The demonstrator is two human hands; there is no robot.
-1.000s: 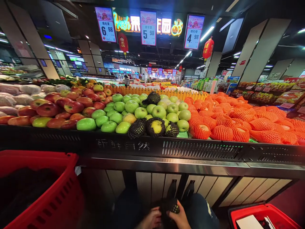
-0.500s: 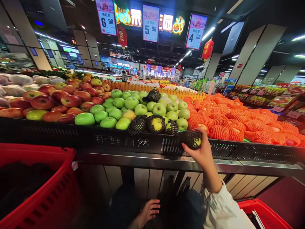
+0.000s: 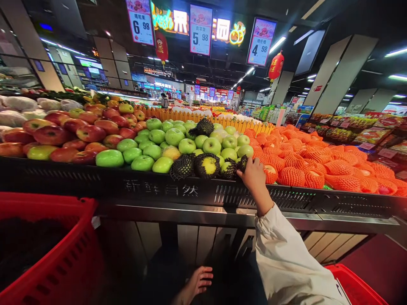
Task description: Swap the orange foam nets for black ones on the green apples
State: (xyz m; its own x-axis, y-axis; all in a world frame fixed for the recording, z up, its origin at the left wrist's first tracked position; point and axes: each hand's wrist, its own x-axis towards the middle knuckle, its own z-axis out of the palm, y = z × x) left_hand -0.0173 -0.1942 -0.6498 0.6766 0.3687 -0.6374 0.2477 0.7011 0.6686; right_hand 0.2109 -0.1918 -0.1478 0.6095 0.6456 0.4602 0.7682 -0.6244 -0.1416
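My right hand (image 3: 254, 174) is closed around a green apple in a black foam net (image 3: 242, 163), mostly hidden by the fingers, at the front edge of the fruit bin. Just left of it sit several other netted apples (image 3: 207, 165) along the black bin rim (image 3: 152, 186). Loose green apples (image 3: 174, 137) are heaped behind them. Low in front of the stand, my left hand (image 3: 201, 280) hangs with its fingers apart and nothing in it.
Red apples (image 3: 90, 133) lie to the left, and fruit in orange foam nets (image 3: 291, 161) fills the right. A red basket (image 3: 79, 237) stands at lower left, another red basket (image 3: 359, 284) at lower right. Price signs (image 3: 201, 30) hang overhead.
My right hand has carried the netted apple from in front of the bin rim up and leftward, onto the row's right end. My left hand stays nearly where it was.
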